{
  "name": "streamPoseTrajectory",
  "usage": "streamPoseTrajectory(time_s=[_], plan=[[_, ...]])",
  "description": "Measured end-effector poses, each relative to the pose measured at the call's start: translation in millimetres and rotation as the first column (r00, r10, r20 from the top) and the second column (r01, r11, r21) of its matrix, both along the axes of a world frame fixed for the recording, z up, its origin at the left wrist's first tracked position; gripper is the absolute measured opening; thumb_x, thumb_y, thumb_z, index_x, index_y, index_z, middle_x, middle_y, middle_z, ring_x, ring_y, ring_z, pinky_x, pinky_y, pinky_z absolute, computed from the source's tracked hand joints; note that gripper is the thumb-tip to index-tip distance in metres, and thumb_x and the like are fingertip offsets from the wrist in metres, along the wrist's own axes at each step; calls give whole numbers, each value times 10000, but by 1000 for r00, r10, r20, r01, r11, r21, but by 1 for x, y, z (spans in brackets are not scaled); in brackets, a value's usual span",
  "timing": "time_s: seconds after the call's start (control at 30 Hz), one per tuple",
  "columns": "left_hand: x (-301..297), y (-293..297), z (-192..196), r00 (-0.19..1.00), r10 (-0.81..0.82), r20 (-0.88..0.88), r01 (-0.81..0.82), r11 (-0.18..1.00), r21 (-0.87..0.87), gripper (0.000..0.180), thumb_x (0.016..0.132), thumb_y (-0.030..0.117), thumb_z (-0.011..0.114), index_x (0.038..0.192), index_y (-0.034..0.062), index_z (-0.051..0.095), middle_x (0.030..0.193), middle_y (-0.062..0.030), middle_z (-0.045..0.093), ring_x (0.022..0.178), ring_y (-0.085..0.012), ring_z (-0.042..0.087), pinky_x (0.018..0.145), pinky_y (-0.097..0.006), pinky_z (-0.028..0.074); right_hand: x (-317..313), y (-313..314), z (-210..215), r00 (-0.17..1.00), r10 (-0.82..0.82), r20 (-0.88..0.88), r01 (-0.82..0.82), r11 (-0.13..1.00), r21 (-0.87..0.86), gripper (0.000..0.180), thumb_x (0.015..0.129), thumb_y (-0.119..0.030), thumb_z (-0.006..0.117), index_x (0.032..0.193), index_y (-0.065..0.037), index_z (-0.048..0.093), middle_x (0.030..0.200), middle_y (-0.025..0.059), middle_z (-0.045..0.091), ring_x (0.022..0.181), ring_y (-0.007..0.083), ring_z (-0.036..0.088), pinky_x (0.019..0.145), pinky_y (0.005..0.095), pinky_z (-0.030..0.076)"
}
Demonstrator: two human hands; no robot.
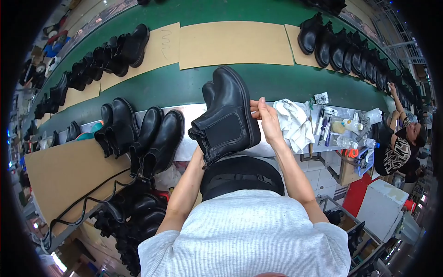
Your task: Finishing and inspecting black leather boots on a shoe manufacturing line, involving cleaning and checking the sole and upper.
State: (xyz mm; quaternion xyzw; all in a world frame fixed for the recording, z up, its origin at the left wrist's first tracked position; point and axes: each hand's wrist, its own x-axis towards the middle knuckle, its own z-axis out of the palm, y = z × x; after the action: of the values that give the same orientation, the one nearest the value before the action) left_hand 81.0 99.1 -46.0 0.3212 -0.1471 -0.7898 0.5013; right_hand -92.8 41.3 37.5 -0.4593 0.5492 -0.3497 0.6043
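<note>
In front of my waist is a pair of black ankle boots with elastic side panels. The nearer boot (226, 117) has its toe up and its sole to the right. The toe of the second boot (208, 93) shows behind it. My left forearm (183, 189) runs up behind the boots; the boots hide my left hand, which holds them from that side. My right hand (267, 121) is at the sole edge of the nearer boot. Its fingers stretch toward the sole, fingertips at the edge, and the thumb points up. A crumpled white cloth (294, 124) lies just right of this hand.
Several black boots (159, 138) stand on the bench to my left. Green conveyor belt (161, 87) carries cardboard sheets (235, 44) and boot rows on both sides. Pens (321, 122) and small bottles (353, 125) lie to the right. A co-worker (399, 147) is farther right.
</note>
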Motion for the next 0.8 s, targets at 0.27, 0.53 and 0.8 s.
streamPoseTrajectory(time_s=[0.27,0.53,0.8], plan=[[-3,2,24,927,357,-114,-340,929,147,569,950,501,344,1271,39,432,1186,-113,524,1067,-223,540,954,-367,439,-7,0,-37,969,58,-240,-93,986,-139,670,946,-516,368,1248,74,466,1155,212,585,1132,338,522,945,334,384],[4,-5,26,606,499,619,-349,867,-356,644,947,480,377,1330,-27,275,1290,-158,376,1190,-225,365,1030,-314,246,0,-6,-54,1000,17,25,-14,991,-130,655,986,-483,230,1367,41,323,1381,139,389,1278,204,339,1074,295,227],[10,-3,37,499,465,731,-199,883,-426,675,955,531,301,1349,-17,273,1298,-148,374,1207,-228,351,1039,-297,232,-3,-11,-61,999,-5,-32,-3,976,-219,668,984,-494,212,1313,63,380,1306,147,455,1200,225,408,1045,311,262]])
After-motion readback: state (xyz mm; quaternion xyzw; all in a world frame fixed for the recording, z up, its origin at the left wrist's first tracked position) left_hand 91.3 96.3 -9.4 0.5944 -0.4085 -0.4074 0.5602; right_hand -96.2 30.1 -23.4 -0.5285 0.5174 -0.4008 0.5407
